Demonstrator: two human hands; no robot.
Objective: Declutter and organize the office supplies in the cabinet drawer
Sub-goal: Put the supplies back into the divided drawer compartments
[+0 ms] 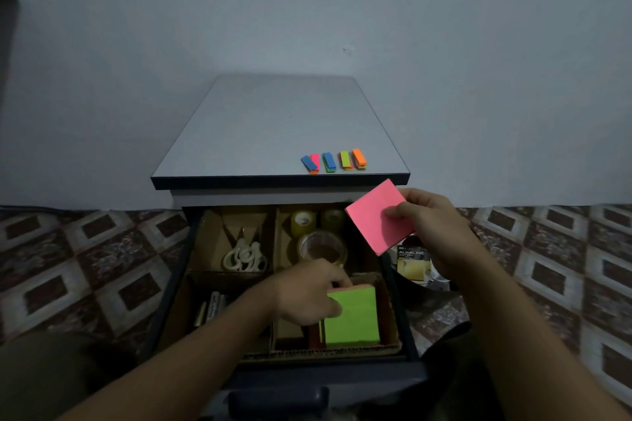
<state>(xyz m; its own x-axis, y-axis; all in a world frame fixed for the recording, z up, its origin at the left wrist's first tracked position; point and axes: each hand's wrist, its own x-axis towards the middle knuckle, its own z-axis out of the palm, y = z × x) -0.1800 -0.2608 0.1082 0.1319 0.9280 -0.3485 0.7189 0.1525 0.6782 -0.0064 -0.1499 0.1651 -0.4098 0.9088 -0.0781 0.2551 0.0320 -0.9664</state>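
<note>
Below my right hand (434, 225) and nearer to me, the green pad stack (354, 318) sits in the drawer's (406, 321) front compartment. My left hand (307, 294) grips its upper left corner. The right hand pinches 1 pink pad (378, 217), thumb on its face, held tilted. I judge that pad goes down onto the green stack next; the left hand is nearer but occupied.
</note>
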